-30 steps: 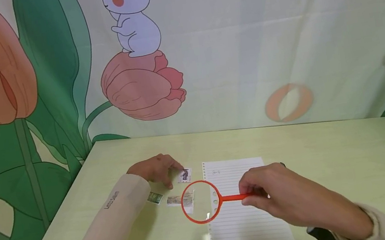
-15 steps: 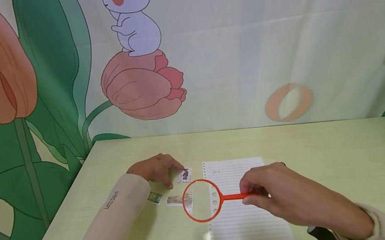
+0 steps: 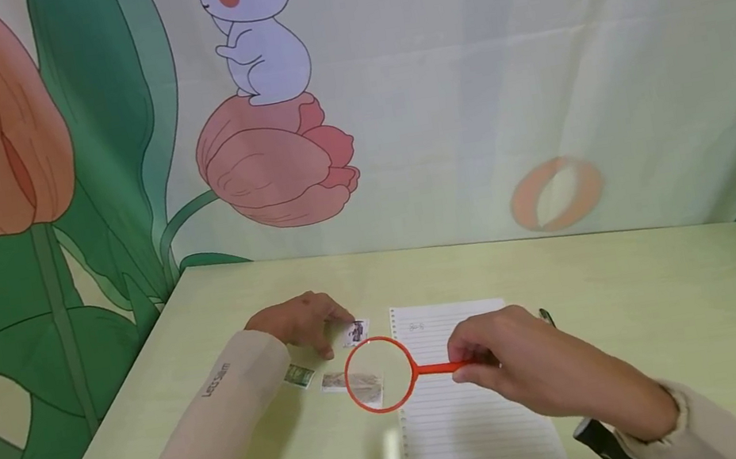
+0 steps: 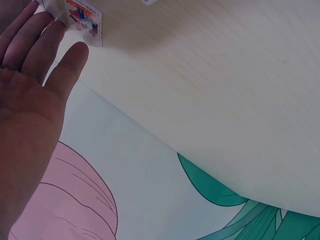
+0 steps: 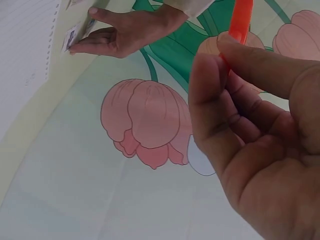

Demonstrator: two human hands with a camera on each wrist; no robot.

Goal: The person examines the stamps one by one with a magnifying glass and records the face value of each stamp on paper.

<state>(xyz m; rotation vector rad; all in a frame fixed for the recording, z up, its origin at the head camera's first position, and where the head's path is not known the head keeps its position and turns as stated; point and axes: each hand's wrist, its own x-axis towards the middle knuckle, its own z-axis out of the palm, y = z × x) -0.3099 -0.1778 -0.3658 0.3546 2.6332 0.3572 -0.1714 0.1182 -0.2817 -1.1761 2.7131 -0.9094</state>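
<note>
My right hand pinches the red handle of a round magnifying glass between thumb and fingertips. Its lens is raised above the table, and part of a wide, pale postage stamp shows through it. My left hand rests on the table with fingers extended, one fingertip at the corner of a stamp with a dark picture. Near that wrist lies a green stamp, partly covered by the sleeve. The left wrist view shows a stamp with an orange-red picture beside the fingers.
A lined, hole-punched sheet of paper with small handwriting near its top lies under the right hand. Behind that hand a dark pen-like object partly shows. A flower-printed cloth hangs along the table's far edge.
My right hand has shifted slightly left and up with the magnifying glass, so more of the pale stamp shows through the lens. The left hand stays by the dark-pictured stamp.
</note>
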